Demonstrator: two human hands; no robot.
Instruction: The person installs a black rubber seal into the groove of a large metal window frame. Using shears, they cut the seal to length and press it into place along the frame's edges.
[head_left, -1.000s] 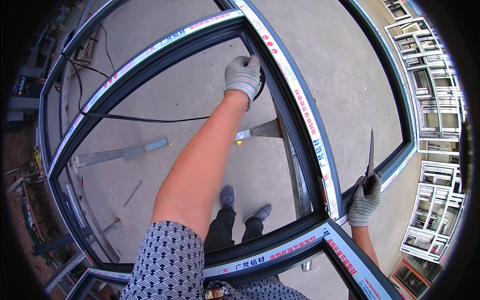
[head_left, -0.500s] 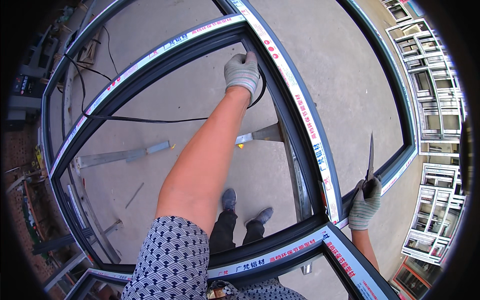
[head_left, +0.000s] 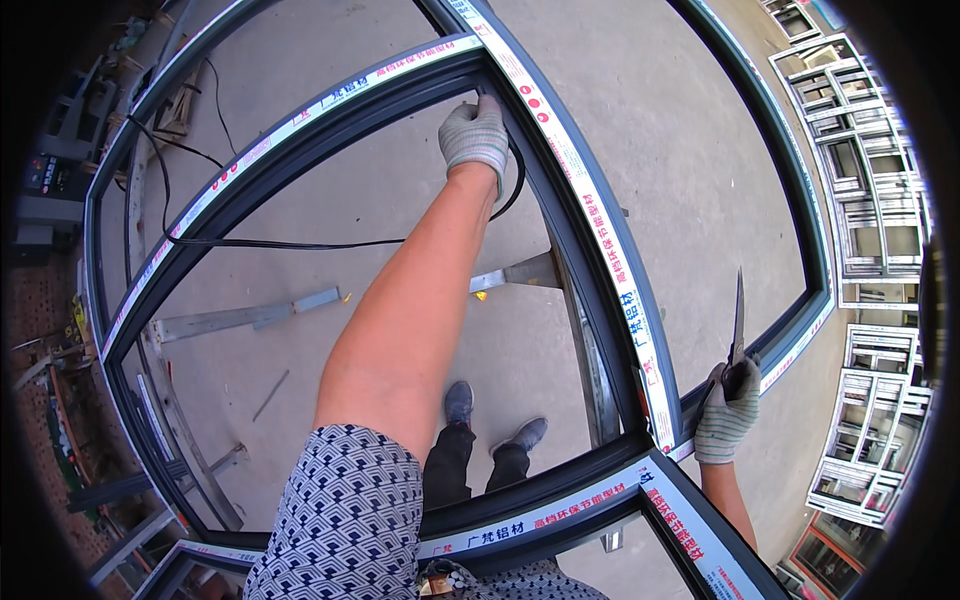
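In a striped knit glove, my left hand (head_left: 474,140) presses its thumb near the far inner corner of a dark window frame (head_left: 560,215). Its fingers are closed around a thin black rubber strip (head_left: 290,243), which loops out beside the wrist and trails away to the left across the opening. On the right, my gloved right hand (head_left: 728,418) grips a pair of scissors (head_left: 739,315) by the handles, blades pointing up and away. That hand is by the frame's near right joint. The left fingertips are partly hidden behind the glove.
Printed protective film (head_left: 430,62) covers the frame bars. Metal support bars (head_left: 245,312) show below the openings. Stacked white-edged frames (head_left: 875,200) stand along the right side. At the far left are a machine (head_left: 50,175) and clutter. My shoes (head_left: 520,436) are on the concrete floor.
My left hand has shifted slightly up and left along the inner edge toward the far corner, carrying the strip's loop with it. The right hand keeps hold of the scissors, almost unmoved.
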